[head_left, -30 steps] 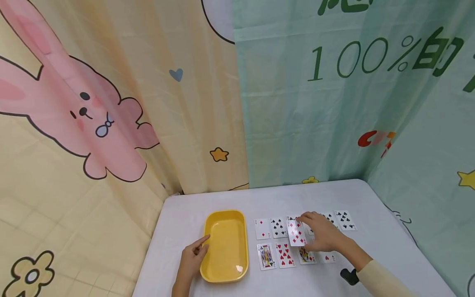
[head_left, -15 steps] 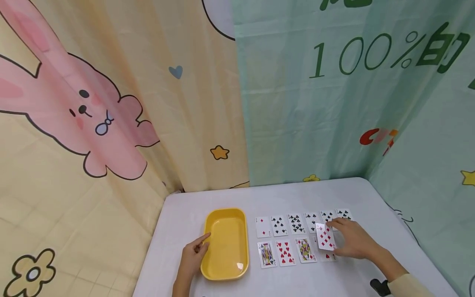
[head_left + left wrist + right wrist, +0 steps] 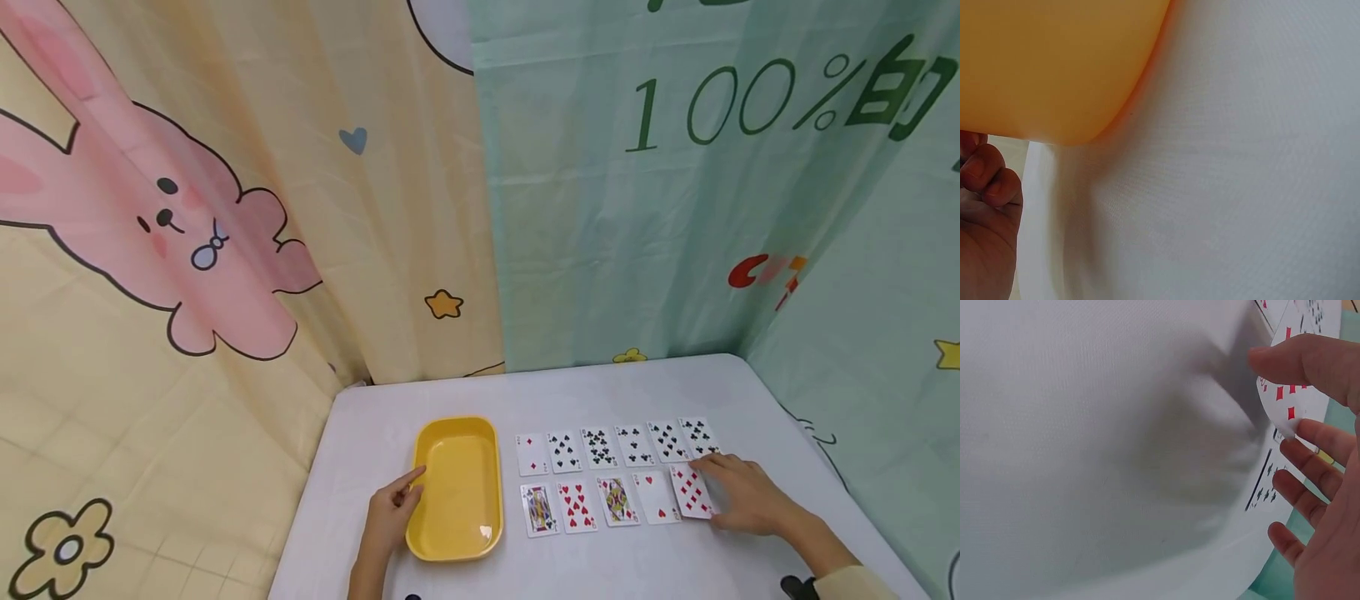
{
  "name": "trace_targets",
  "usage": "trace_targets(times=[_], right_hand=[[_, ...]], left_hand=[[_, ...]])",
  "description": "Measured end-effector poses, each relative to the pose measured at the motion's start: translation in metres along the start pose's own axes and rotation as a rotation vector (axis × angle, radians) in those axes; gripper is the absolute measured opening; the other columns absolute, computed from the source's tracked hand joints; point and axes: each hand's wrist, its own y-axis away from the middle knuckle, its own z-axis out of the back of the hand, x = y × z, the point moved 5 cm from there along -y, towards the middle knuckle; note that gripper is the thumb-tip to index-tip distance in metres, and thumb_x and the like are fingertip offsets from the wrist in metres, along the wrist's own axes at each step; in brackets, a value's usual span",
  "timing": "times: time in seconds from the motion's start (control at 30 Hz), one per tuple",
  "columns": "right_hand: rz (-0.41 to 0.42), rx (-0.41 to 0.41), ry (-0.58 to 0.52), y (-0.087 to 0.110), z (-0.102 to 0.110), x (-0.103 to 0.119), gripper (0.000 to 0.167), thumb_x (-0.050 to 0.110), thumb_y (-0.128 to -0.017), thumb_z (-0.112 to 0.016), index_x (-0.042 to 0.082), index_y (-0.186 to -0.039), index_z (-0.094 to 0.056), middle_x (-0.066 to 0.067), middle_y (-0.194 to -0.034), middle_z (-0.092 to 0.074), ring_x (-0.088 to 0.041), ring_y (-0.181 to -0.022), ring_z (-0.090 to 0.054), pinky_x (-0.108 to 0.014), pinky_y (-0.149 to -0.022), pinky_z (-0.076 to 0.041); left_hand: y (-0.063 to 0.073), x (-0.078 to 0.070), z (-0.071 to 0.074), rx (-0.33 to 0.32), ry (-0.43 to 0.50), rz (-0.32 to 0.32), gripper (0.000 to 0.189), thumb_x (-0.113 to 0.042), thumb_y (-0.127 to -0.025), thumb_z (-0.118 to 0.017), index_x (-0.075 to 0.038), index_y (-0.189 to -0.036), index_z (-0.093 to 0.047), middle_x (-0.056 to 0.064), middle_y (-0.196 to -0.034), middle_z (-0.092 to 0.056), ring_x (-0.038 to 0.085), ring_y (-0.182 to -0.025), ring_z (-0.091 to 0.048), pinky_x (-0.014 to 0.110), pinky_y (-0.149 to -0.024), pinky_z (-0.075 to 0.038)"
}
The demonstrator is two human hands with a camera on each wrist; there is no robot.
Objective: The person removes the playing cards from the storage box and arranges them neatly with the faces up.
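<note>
In the head view my right hand (image 3: 752,497) pinches a red diamond playing card (image 3: 689,492) by its edges, at the right end of the front row. The right wrist view shows this card bent between thumb and index finger, the other fingers spread. To its left lies a two of hearts (image 3: 656,497). My left hand (image 3: 387,515) holds the left rim of a yellow tray (image 3: 453,492), which has nothing in it. In the left wrist view the fingers (image 3: 984,165) curl by the tray's edge, partly out of frame.
A back row of face-up cards runs from a two of diamonds (image 3: 532,455) to a black club card (image 3: 699,436). Left in the front row are a king (image 3: 539,510), a heart card (image 3: 577,507) and another face card (image 3: 618,501). Curtains (image 3: 420,208) hang behind the white table (image 3: 600,567).
My right hand has carried the diamond card rightward from above the middle cards to the right of the two of hearts, and lower. The left hand stays at the tray.
</note>
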Motion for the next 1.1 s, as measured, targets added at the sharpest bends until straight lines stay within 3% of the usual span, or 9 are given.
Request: trace_targets(times=[0.27,1.1], right_hand=[[-0.012,0.044,0.010,0.003,-0.009,-0.005,0.080,0.029,-0.060,-0.092,0.010,-0.133,-0.064,-0.017,-0.135,-0.060,-0.046,-0.124,-0.054,-0.072,-0.099,-0.041],[-0.044,-0.019,0.021,0.005,-0.027,-0.002,0.086,0.026,-0.060,-0.085,0.008,-0.140,-0.058,-0.017,-0.135,-0.058,-0.042,-0.120,-0.055,-0.068,-0.092,-0.044]], left_hand=[[0.003,0.001,0.001,-0.011,-0.006,0.012,0.030,-0.014,-0.096,-0.073,-0.021,-0.125,-0.076,0.000,-0.072,-0.047,0.006,-0.059,-0.041,0.019,-0.051,-0.036],[0.006,0.005,0.005,-0.004,0.000,0.016,0.031,-0.014,-0.096,-0.074,-0.021,-0.126,-0.075,0.001,-0.073,-0.047,0.004,-0.057,-0.040,0.018,-0.050,-0.035]])
